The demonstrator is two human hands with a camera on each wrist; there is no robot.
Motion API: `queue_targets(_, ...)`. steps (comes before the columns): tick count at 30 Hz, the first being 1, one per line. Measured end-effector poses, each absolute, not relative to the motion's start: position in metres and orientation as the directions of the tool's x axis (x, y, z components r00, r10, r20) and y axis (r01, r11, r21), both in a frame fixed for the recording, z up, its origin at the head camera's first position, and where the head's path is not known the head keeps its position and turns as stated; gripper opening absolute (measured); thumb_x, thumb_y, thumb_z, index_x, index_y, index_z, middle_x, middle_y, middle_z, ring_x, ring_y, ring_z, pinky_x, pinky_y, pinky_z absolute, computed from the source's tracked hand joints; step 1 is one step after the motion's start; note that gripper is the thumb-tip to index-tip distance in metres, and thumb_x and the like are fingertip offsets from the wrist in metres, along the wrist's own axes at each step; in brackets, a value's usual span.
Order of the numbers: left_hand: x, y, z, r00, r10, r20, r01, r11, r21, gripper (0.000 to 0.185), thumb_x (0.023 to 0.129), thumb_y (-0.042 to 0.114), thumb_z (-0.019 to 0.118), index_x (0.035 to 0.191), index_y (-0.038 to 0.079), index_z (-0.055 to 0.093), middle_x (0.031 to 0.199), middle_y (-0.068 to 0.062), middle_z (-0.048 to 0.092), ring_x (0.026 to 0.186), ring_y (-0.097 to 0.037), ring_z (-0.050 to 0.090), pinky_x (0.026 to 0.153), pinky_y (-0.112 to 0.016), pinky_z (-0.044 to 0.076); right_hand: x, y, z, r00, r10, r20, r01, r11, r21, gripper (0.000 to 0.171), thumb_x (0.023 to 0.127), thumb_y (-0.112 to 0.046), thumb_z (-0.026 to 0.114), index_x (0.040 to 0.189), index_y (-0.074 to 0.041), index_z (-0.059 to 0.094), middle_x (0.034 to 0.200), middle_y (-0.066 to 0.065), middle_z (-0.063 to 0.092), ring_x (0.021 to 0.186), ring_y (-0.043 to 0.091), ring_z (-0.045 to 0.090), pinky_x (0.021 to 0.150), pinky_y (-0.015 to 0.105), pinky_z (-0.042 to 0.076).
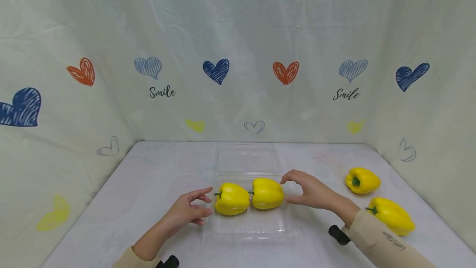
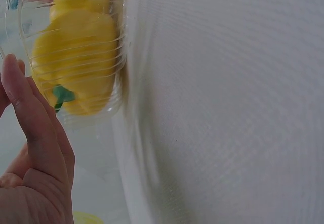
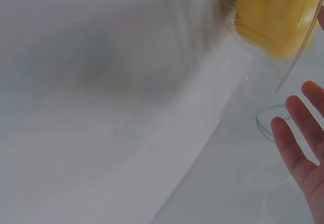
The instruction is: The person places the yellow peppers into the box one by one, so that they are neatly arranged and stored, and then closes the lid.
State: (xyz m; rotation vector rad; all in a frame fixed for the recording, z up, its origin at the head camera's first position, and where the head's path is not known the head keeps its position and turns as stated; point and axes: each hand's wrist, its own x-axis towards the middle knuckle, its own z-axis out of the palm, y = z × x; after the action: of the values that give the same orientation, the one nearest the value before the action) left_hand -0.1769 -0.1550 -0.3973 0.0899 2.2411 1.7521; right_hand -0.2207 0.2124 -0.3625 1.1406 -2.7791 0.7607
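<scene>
Two yellow bell peppers sit side by side in a clear plastic clamshell box (image 1: pixel 256 227) whose lid (image 1: pixel 245 159) lies folded back. Both the left pepper (image 1: pixel 232 199) and the right pepper (image 1: pixel 267 194) point their green stems leftward. Beside the box's left wall is my left hand (image 1: pixel 187 209), thumb and fingers apart, holding nothing; the left wrist view shows the left pepper (image 2: pixel 76 52) through the ribbed wall. My right hand (image 1: pixel 310 190) is at the box's right edge near the right pepper, its fingers spread in the right wrist view; whether the fingertips touch the box is unclear.
Two more yellow peppers lie on the table to the right: a farther pepper (image 1: pixel 362 180) and a nearer pepper (image 1: pixel 390 216) beside my right forearm. A white curtain (image 1: pixel 253 32) printed with hearts encloses the white table (image 1: pixel 163 162) at the back and sides.
</scene>
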Motion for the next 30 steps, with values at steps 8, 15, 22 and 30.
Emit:
queue_targets(8,-0.177,-0.155,-0.396,-0.956,0.229,-0.184,-0.123,0.256,0.959,0.069,0.078,0.012,0.076,0.138,0.004,0.044,0.110,-0.011,0.052,0.066,-0.017,0.055,0.063,-0.034,0.056,-0.218,0.226,-0.361,-0.750,-0.630,0.203,-0.649,0.640,-0.412,0.040,0.075,-0.018,0.078,0.109,-0.012,0.058,0.110,-0.006,0.056,0.102,0.024,0.055,0.088,0.042,0.048)
queue_targets(15,-0.177,-0.154,-0.398,-0.957,0.211,-0.200,-0.141,0.264,0.954,0.069,0.078,0.012,0.076,0.138,0.005,0.044,0.111,-0.011,0.052,0.065,-0.018,0.055,0.063,-0.034,0.056,-0.213,0.242,-0.365,-0.760,-0.611,0.223,-0.644,0.661,-0.386,0.037,0.075,-0.017,0.078,0.107,-0.019,0.057,0.107,-0.008,0.056,0.098,0.018,0.054,0.085,0.039,0.048)
queue_targets(22,-0.177,-0.153,-0.396,-0.957,0.202,-0.210,-0.153,0.267,0.952,0.069,0.077,0.013,0.076,0.138,0.006,0.045,0.111,-0.011,0.052,0.065,-0.019,0.055,0.063,-0.034,0.056,-0.208,0.263,-0.367,-0.772,-0.583,0.253,-0.634,0.686,-0.356,0.037,0.074,-0.017,0.079,0.105,-0.019,0.058,0.106,-0.007,0.057,0.097,0.020,0.055,0.083,0.038,0.049)
queue_targets(30,-0.176,-0.153,-0.396,-0.955,0.210,-0.210,-0.151,0.264,0.953,0.069,0.078,0.013,0.076,0.139,0.006,0.044,0.111,-0.012,0.052,0.065,-0.019,0.055,0.064,-0.034,0.056,-0.202,0.279,-0.363,-0.778,-0.546,0.310,-0.627,0.696,-0.348,0.038,0.073,-0.017,0.080,0.104,-0.015,0.059,0.104,-0.008,0.057,0.093,0.016,0.053,0.077,0.036,0.051)
